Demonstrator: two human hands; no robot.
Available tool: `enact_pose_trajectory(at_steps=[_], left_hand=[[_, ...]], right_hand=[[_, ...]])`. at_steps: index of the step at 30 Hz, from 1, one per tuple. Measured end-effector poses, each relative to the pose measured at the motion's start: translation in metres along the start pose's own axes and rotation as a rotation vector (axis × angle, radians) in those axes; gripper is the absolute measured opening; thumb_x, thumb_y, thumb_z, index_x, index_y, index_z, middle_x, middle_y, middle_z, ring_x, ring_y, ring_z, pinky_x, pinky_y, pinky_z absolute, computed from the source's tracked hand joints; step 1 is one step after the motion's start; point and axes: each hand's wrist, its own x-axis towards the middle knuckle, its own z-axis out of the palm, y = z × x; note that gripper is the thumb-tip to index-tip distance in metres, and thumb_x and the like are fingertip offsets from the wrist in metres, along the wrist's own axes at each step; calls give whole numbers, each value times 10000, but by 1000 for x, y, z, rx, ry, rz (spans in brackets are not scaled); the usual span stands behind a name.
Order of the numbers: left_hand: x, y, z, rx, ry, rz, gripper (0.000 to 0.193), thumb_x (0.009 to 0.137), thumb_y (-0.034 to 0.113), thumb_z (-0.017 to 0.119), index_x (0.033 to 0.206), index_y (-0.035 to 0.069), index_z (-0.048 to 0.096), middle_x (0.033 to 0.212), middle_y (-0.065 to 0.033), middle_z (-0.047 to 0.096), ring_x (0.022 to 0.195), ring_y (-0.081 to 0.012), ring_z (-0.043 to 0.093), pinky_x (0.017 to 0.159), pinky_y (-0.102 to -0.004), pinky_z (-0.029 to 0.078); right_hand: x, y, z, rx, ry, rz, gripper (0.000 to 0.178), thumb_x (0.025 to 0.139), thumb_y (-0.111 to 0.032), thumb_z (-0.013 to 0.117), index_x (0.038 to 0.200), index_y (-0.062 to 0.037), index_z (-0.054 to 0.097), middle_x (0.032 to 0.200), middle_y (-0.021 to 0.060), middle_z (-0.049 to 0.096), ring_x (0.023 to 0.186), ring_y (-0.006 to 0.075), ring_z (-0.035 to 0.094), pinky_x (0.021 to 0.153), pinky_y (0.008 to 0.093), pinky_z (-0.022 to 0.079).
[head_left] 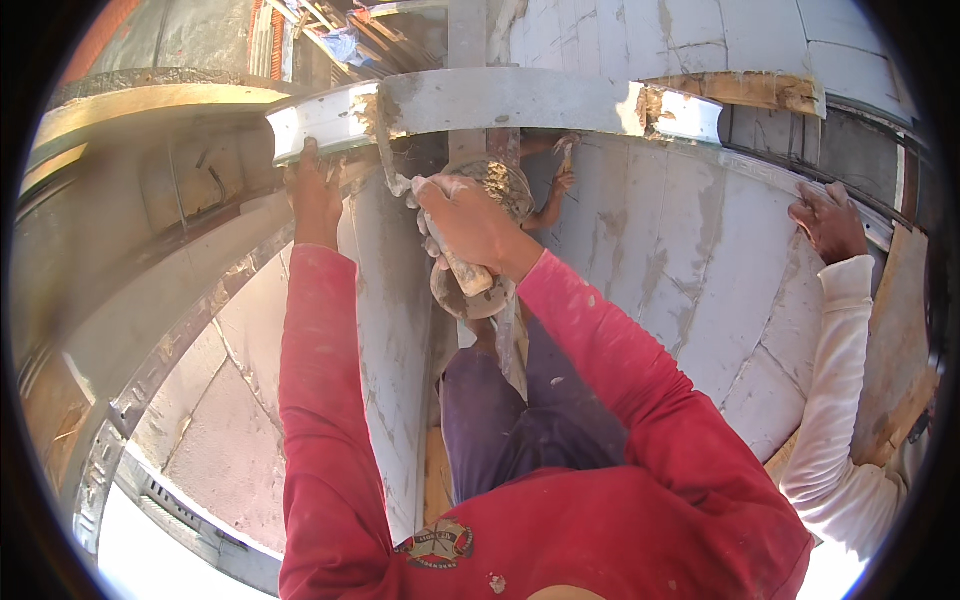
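Note:
A long pale cornice moulding (500, 95) runs across in front of me, with plaster smears near both ends. My left hand (315, 195) is raised to its left end, gripping the lower edge. In my right hand (470, 225) is a trowel with a worn wooden handle (468, 276). Its thin metal blade (383, 135) points up, edge-on, against the moulding where brownish plaster sits. Wet plaster coats my right fingers. Below that hand is a round plaster-smeared pan (462, 300), partly covered by it.
A co-worker's hand (830, 215), in a white sleeve (845, 340), rests on a patterned trim strip at right. Below, another person's hand (563, 185) is beside a round container (510, 190). Smeared white panels (640, 240) slope away, and loose timber (390, 45) lies beyond.

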Motion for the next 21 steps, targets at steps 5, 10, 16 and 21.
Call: enact_pose_trajectory(at_steps=[5, 10, 16, 21], left_hand=[[9, 2, -10, 21, -99, 1, 996, 919, 135, 760, 1625, 82, 59, 1500, -184, 424, 1393, -369, 444, 1077, -518, 505], [-3, 2, 4, 23, 14, 10, 776, 960, 163, 729, 1549, 45, 238, 1494, -177, 438, 1386, -364, 461, 1101, -511, 499], [10, 0, -8, 3, -21, 5, 995, 939, 124, 734, 1627, 103, 15, 1504, -185, 426, 1340, -368, 492, 1060, -529, 510], [7, -1, -4, 5, -29, 10, 1000, 938, 114, 729, 1629, 109, 7, 1509, -187, 425, 1347, -378, 491, 1063, -540, 508]], right_hand=[[4, 7, 2, 28, -15, 13, 433, 1068, -366, 475, 1126, 47, 589, 822, 57, 582, 579, 128, 575, 449, 299, 507], [1, 1, 1, 12, 1, 37, 439, 1067, -373, 471, 1141, 45, 584, 824, 54, 579, 575, 126, 568, 452, 291, 504], [1, 0, 2, 9, -2, 14, 406, 1065, -341, 458, 1052, 46, 580, 779, 65, 575, 568, 147, 584, 462, 315, 522], [-1, -2, 0, -3, -2, -3, 393, 1064, -322, 452, 1016, 46, 581, 760, 72, 575, 565, 158, 593, 470, 327, 533]])
